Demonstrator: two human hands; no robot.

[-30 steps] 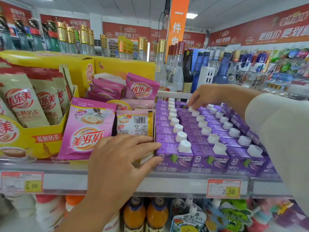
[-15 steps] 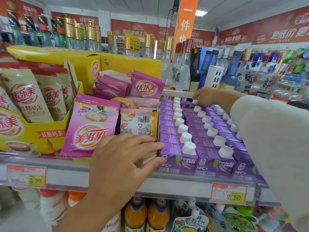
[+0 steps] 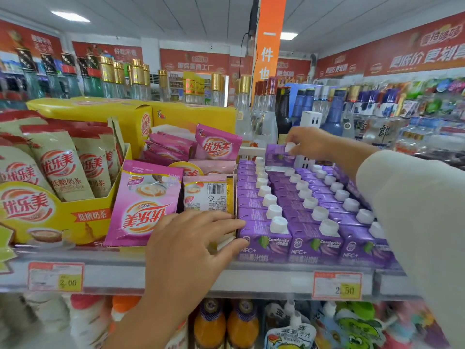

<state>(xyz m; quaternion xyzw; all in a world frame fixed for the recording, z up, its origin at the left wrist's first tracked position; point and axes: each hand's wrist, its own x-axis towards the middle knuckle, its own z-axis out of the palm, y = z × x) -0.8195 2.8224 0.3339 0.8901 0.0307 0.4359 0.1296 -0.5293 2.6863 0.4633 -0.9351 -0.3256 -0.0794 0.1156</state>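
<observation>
**One carton held above the back of the purple rows**

At the left of the frame, the yellow display box holds beige sachets. The pink box beside it holds pink sachets. At lower centre, your left hand lies flat with its fingers spread, the tips touching the front carton. Right of centre, your right hand pinches one purple carton by its cap, above the far end of the carton rows.

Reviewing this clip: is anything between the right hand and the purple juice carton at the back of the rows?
Nothing visible. The right hand pinches the purple carton by its white cap, and the carton is raised above the shelved cartons. The left hand rests apart, against the front carton of the left row.
</observation>
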